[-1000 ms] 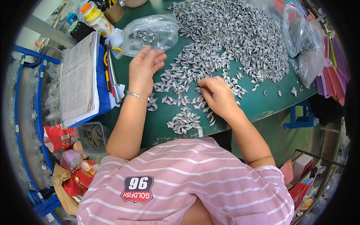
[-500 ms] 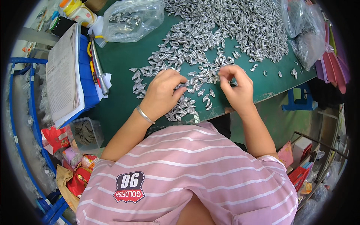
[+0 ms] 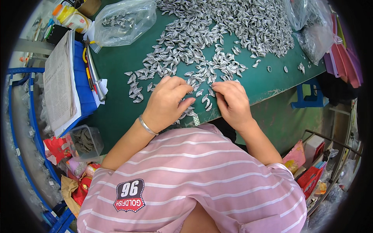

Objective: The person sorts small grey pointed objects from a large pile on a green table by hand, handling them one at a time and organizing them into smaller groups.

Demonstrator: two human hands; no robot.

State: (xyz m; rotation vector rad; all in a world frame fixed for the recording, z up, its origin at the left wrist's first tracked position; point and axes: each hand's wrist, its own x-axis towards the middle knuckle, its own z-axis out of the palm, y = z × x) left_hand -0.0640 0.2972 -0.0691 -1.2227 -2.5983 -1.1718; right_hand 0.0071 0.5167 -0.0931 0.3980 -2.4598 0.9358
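Small silver-grey curved metal pieces (image 3: 194, 48) lie loose over the green tabletop (image 3: 116, 77), heaped thickest at the far right. My left hand (image 3: 167, 103) rests low over a smaller cluster at the near edge, its fingers curled, with a gap between thumb and forefinger. Part of that cluster (image 3: 188, 112) is hidden beneath it. My right hand (image 3: 234, 101) is just to the right, palm down. Its thumb and forefinger tips are apart, beside a few single pieces (image 3: 207, 101) lying between the hands. Neither hand visibly holds a piece; what lies under the palms is hidden.
A clear plastic bag (image 3: 124, 23) with some pieces lies at the far left, near a blue folder with papers (image 3: 64, 81) and pliers (image 3: 88, 62). Another filled bag (image 3: 316, 39) sits far right. A blue stool (image 3: 309, 95) stands beyond the table's right edge.
My right hand has moved left and nearer, toward my left hand, and its fingers are less bent. My left hand has barely moved. The whole view has shifted slightly.
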